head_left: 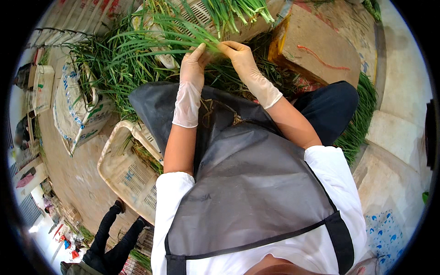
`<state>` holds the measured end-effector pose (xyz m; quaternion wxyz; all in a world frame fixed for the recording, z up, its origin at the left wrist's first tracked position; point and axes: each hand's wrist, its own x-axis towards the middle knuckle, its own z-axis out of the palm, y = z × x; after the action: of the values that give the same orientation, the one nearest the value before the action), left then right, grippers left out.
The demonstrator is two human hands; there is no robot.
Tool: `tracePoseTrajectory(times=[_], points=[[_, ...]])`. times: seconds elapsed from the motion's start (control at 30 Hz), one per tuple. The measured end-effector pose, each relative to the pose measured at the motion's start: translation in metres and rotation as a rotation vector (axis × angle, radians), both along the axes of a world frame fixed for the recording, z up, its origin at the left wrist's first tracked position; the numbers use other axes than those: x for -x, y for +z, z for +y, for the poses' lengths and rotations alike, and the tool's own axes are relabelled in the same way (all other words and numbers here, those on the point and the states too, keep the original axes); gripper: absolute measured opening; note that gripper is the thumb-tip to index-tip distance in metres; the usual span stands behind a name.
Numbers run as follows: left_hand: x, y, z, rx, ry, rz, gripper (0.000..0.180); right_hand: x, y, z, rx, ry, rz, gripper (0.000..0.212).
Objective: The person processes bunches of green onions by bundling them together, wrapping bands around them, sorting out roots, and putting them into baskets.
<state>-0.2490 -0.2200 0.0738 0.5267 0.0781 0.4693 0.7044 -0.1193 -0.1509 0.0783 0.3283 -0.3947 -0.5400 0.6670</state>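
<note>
Both my hands wear thin whitish gloves and meet over a pile of long green chives [123,55]. My left hand [192,66] pinches a few chives [201,33] between thumb and fingers, their leaves trailing off to the left. Close by on the right, my right hand [240,56] has its thumb and fingers closed on the same chives near the stem end; its fingertips are slightly blurred. Just beyond, a neater bunch of chives [238,10] lies with its pale stem ends toward me. A dark apron [238,178] covers my lap.
A box [318,50] with a red string on top stands to the right. At the left are a pale plastic basket [130,172] and a white woven bag [78,107]. More chives [362,114] lie beyond my knee. Another person's legs [110,238] show at the lower left.
</note>
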Motion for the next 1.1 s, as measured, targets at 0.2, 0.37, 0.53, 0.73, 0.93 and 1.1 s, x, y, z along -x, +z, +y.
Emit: tracePoseTrajectory(times=[0.2, 0.37, 0.53, 0.73, 0.93, 1.1], points=[[-0.006, 0.012, 0.006, 0.021, 0.01, 0.02, 0.019, 0.003, 0.003, -0.003, -0.018, -0.052, 0.083, 0.016], [0.009, -0.005, 0.002, -0.049, 0.102, -0.084, 0.026, -0.002, 0.004, 0.008, 0.309, -0.016, 0.394, 0.015], [0.031, 0.01, -0.013, -0.17, 0.132, -0.11, 0.032, -0.052, -0.022, 0.044, 0.108, 0.325, 0.03, 0.021], [0.03, 0.037, -0.025, -0.189, 0.091, 0.038, 0.03, -0.05, 0.031, 0.027, -0.679, 0.223, -0.803, 0.04], [-0.008, 0.029, -0.021, -0.142, 0.031, -0.018, 0.028, 0.008, 0.045, -0.023, -0.393, 0.401, -0.333, 0.025], [-0.004, 0.014, -0.03, -0.031, -0.15, -0.046, 0.035, -0.001, 0.019, -0.025, -0.068, 0.201, -0.144, 0.023]])
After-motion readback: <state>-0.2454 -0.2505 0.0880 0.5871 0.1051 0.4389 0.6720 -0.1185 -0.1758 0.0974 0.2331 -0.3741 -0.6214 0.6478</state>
